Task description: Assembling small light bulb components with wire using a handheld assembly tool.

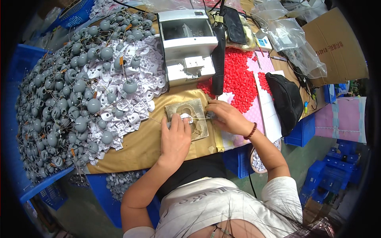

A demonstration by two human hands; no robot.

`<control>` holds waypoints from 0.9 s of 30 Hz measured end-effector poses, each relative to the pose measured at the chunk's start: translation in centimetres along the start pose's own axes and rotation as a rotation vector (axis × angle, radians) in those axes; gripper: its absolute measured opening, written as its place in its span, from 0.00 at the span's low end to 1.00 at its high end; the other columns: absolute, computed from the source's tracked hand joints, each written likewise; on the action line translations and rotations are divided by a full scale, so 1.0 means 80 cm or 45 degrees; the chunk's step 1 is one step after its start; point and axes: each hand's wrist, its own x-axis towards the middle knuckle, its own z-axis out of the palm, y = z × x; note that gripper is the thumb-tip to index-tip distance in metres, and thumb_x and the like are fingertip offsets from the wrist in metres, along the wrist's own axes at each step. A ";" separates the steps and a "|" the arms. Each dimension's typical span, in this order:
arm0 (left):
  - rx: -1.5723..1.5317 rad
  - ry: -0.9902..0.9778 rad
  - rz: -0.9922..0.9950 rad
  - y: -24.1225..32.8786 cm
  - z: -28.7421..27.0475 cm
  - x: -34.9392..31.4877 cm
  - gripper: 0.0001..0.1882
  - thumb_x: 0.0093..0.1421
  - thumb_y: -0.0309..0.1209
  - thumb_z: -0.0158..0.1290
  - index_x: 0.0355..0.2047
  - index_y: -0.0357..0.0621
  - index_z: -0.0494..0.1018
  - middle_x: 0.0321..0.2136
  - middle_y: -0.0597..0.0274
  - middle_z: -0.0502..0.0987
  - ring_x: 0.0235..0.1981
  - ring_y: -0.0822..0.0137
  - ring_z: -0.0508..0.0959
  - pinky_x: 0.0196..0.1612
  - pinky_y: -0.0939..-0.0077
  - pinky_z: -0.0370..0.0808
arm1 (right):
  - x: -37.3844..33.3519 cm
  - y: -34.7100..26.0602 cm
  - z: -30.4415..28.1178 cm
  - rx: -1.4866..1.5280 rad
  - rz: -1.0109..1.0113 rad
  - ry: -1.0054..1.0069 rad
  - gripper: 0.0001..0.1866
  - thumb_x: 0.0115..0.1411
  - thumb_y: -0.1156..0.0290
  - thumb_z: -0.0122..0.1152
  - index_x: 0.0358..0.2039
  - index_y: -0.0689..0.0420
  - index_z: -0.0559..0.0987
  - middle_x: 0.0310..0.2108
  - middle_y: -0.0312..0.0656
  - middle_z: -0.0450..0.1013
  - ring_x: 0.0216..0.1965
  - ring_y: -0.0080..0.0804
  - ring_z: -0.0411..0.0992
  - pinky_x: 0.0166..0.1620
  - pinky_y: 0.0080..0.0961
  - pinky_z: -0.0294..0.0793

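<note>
A square metal fixture plate [204, 130] with a rounded recess lies on the tan-covered table in front of me. Over it is a small white plastic piece [185, 116]; the fingers of my left hand [175, 139] are closed on its near side. A thin wire or rod runs from the piece toward my right hand [232, 118]. That hand's thumb and fingers pinch a small grey part [210, 115] at the plate's right edge; its shape is mostly hidden. Another thin wire reaches from the heap at the left toward my left fingers.
Many grey balls with wires [79, 85] and white plastic pieces [135, 71] are heaped at the left. A white machine [189, 49] stands behind the plate. Red pieces [240, 75], a black pouch [283, 101] and a phone [234, 24] lie right of it; a cardboard box [337, 45] stands beyond.
</note>
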 end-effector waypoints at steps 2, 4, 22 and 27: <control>0.035 0.002 0.007 0.003 0.000 -0.001 0.22 0.60 0.32 0.51 0.53 0.36 0.75 0.51 0.45 0.76 0.61 0.53 0.67 0.61 0.43 0.63 | -0.005 0.013 0.023 -0.131 -0.045 0.081 0.25 0.49 0.81 0.65 0.49 0.57 0.72 0.49 0.51 0.72 0.53 0.51 0.71 0.58 0.41 0.70; 0.064 0.053 0.002 0.006 0.007 -0.005 0.22 0.60 0.32 0.51 0.53 0.36 0.75 0.51 0.43 0.76 0.62 0.52 0.67 0.61 0.44 0.63 | -0.006 0.019 0.036 -0.040 0.023 0.249 0.24 0.50 0.83 0.64 0.49 0.57 0.72 0.48 0.49 0.72 0.51 0.48 0.71 0.57 0.38 0.71; -0.280 0.398 -0.070 -0.004 0.026 -0.013 0.13 0.57 0.28 0.52 0.42 0.37 0.77 0.48 0.44 0.77 0.58 0.54 0.72 0.59 0.51 0.65 | 0.063 -0.015 0.046 0.534 0.239 -0.036 0.20 0.52 0.69 0.77 0.42 0.62 0.80 0.34 0.39 0.77 0.32 0.27 0.74 0.36 0.24 0.74; -0.387 0.400 -0.109 -0.010 0.027 -0.007 0.15 0.53 0.28 0.60 0.42 0.41 0.77 0.46 0.53 0.77 0.56 0.58 0.74 0.58 0.52 0.65 | 0.063 -0.026 0.053 0.181 0.115 0.127 0.17 0.53 0.67 0.76 0.39 0.59 0.79 0.32 0.42 0.74 0.31 0.37 0.74 0.35 0.30 0.74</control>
